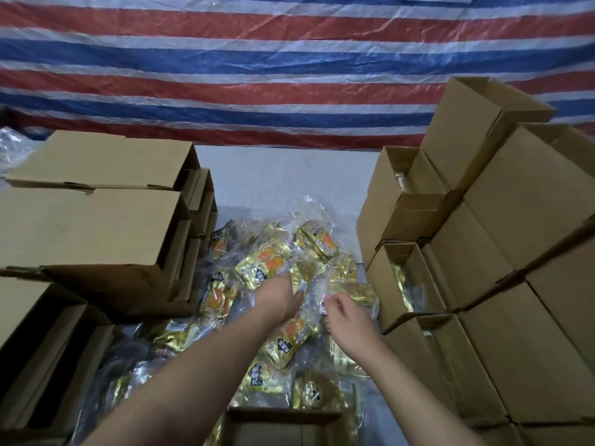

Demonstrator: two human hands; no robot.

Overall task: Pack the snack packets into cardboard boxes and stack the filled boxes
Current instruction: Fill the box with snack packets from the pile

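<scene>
Striped tarp (289,75), two hands, scattered packets (260,262)

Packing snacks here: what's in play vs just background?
In play: snack packets piled in the middle; open box nearest the camera; part-filled boxes on the right; box stacks on the left; left hand and right hand over the pile.

Background: striped tarp; grey floor.
</scene>
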